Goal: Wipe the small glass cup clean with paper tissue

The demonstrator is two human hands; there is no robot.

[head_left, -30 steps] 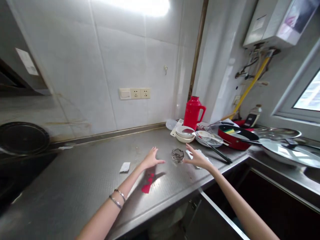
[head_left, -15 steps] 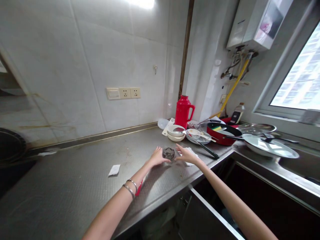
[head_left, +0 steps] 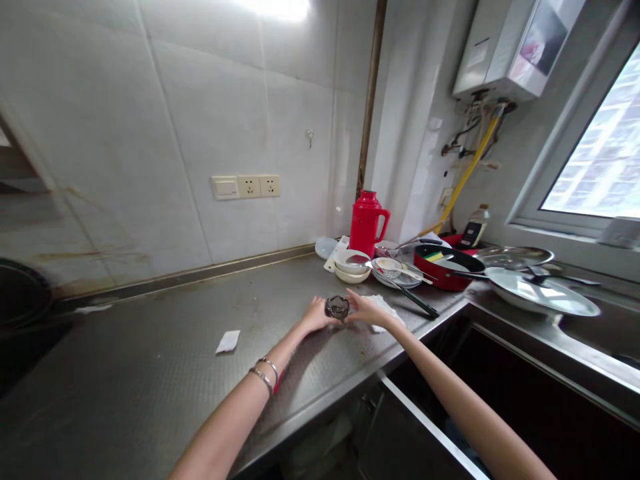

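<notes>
On the steel counter (head_left: 165,373), my left hand (head_left: 316,316) curls round the left side of a small dark, round thing with a clear, patterned look, like a glass jar (head_left: 337,307). My right hand (head_left: 365,311) closes on its right side, thumb and fingers against it. What the thing is exactly, I cannot make out. A crumpled white paper towel (head_left: 384,309) lies behind my right hand. Under my left wrist a bit of a red thing (head_left: 279,381) shows, mostly hidden by the arm.
A red thermos flask (head_left: 366,223), white bowls (head_left: 352,275) and a black-handled ladle (head_left: 420,305) stand or lie at the back. Farther right are a red pan (head_left: 440,283) and a glass lid (head_left: 555,297). A scrap of paper (head_left: 229,342) lies left. An open cabinet door (head_left: 415,427) juts below.
My right hand has moved left, from slightly apart to against the dark round thing. My left hand has drawn in closer round it. The thing itself has stayed in place.
</notes>
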